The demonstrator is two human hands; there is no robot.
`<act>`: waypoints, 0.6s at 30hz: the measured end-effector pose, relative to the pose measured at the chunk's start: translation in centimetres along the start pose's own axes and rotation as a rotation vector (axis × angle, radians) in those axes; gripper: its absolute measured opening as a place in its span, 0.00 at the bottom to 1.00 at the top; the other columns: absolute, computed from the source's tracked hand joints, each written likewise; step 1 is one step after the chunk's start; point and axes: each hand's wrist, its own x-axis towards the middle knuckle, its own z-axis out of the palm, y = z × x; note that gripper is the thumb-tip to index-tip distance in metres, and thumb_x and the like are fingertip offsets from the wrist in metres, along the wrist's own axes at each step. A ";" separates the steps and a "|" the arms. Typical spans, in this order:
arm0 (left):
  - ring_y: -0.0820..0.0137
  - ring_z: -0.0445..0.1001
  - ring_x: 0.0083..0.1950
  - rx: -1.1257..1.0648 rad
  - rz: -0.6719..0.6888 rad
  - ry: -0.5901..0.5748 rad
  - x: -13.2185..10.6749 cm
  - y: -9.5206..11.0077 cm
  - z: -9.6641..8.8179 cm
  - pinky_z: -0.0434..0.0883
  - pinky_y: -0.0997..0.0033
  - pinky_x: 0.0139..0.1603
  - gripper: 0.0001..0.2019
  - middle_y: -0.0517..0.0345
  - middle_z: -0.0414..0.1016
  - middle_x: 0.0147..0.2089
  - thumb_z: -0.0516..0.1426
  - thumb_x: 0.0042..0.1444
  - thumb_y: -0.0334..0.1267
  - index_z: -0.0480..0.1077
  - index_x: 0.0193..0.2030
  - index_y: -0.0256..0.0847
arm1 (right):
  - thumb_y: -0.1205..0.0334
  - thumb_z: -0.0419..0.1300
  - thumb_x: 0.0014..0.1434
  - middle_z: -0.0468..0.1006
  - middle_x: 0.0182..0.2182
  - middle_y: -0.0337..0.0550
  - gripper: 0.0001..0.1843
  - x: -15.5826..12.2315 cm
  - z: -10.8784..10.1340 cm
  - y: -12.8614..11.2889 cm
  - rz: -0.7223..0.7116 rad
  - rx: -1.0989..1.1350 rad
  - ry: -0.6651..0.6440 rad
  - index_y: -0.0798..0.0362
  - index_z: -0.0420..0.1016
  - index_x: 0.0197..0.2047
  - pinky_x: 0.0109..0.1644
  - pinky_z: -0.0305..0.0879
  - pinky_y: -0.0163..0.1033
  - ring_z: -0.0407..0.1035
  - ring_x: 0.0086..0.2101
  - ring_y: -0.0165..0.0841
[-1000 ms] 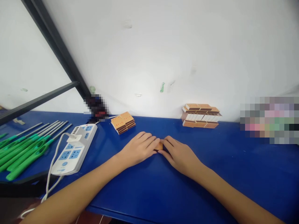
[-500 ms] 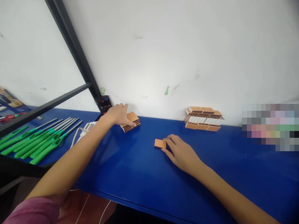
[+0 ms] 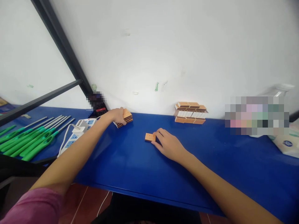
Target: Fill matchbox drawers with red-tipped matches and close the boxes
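My right hand (image 3: 167, 145) pinches the right end of a small orange matchbox (image 3: 149, 137) that lies flat on the blue table (image 3: 130, 168). Further back, my left hand (image 3: 118, 115) curls over the left side of a stack of matchboxes (image 3: 127, 115), thumb on the near side and fingers bent behind. How many boxes it grips is hidden. By the wall to the right stands a layered structure of matchboxes (image 3: 190, 119), with pale upright ones between orange rows.
Several green-handled rods (image 3: 39, 140) lie at the left beside a white power strip (image 3: 87, 123) with a plugged-in charger. A dark phone (image 3: 100, 109) leans near the black frame post (image 3: 58, 40). A white soft pack (image 3: 288, 143) and a blurred-out item lie at the right.
My left hand has closed down onto the stack, where its fingers were spread above it before. My right hand stays at the single matchbox. The view has shifted to the right.
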 end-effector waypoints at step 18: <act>0.50 0.80 0.50 -0.025 0.066 0.100 0.1 0.7 0.2 0.73 0.63 0.45 0.37 0.39 0.81 0.52 0.69 0.42 0.54 0.73 0.57 0.36 | 0.56 0.56 0.71 0.75 0.49 0.53 0.14 -0.1 0.1 0.5 -0.017 0.040 0.016 0.53 0.73 0.54 0.47 0.75 0.50 0.73 0.46 0.45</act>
